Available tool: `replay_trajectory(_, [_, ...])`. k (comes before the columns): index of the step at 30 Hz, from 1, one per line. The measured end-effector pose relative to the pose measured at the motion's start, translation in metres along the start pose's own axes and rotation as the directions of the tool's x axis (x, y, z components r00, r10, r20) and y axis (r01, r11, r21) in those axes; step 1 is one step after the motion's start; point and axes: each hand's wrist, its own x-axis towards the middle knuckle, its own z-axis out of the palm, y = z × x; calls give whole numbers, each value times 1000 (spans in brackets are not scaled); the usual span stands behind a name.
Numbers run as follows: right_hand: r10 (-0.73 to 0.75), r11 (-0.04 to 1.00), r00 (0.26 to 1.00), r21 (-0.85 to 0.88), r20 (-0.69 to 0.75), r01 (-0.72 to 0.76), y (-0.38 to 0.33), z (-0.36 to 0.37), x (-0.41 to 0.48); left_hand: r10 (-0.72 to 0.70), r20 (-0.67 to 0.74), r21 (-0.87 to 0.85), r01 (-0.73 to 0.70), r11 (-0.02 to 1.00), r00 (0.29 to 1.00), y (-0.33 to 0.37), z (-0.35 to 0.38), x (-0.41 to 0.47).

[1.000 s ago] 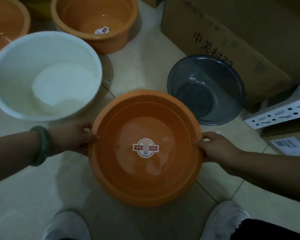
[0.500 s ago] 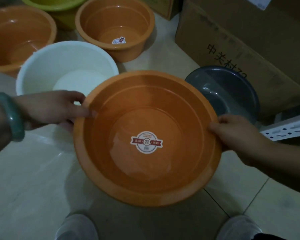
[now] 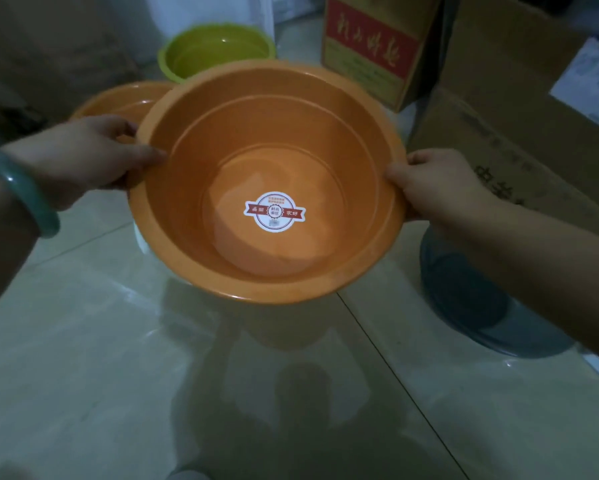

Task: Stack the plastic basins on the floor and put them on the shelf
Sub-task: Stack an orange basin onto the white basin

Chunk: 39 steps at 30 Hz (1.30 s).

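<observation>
I hold a wide orange basin [image 3: 266,188] with a round sticker on its bottom, lifted off the floor. My left hand [image 3: 90,154] grips its left rim and my right hand [image 3: 436,181] grips its right rim. A sliver of the white basin [image 3: 141,241] shows just under its lower left edge; the rest is hidden. Another orange basin [image 3: 118,100] lies behind on the left, and a green basin [image 3: 215,50] stands further back. A grey basin [image 3: 471,299] sits on the floor at the right, partly under my right forearm.
A red-and-tan carton [image 3: 370,46] stands at the back. Large brown cardboard boxes [image 3: 519,109] line the right side. The pale tiled floor [image 3: 118,358] stretches toward me, and a shoe tip [image 3: 187,474] shows at the bottom edge.
Both hands have lifted the orange basin up and carried it forward over the white basin, which it now mostly covers. The view has tilted up, bringing the green basin and red carton into sight.
</observation>
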Motion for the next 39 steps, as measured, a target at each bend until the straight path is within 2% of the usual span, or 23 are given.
replay_trajectory(4, [34,998,999,52,34,-35,-12,36,24,-26,-70,-77,20,997,997,-10,-9,12])
replay_trajectory(11, [43,998,997,33,65,-45,-18,84,54,-92,-186,-42,85,995,978,-44,-5,38])
replay_trajectory(19, [-8,987,999,-160,-33,2,9,121,69,-73,-156,180,100,979,985,-85,20,64])
replay_trajectory(23, [-51,968,998,-244,21,54,21,139,71,-84,-153,253,121,960,985,-109,27,77])
replay_trajectory(32, [26,986,998,-164,53,-17,36,160,86,-144,-139,197,170,966,980,-123,44,93])
replay_trajectory(39, [75,993,992,-93,100,-65,37,156,82,-185,-115,90,195,977,976,-116,47,85])
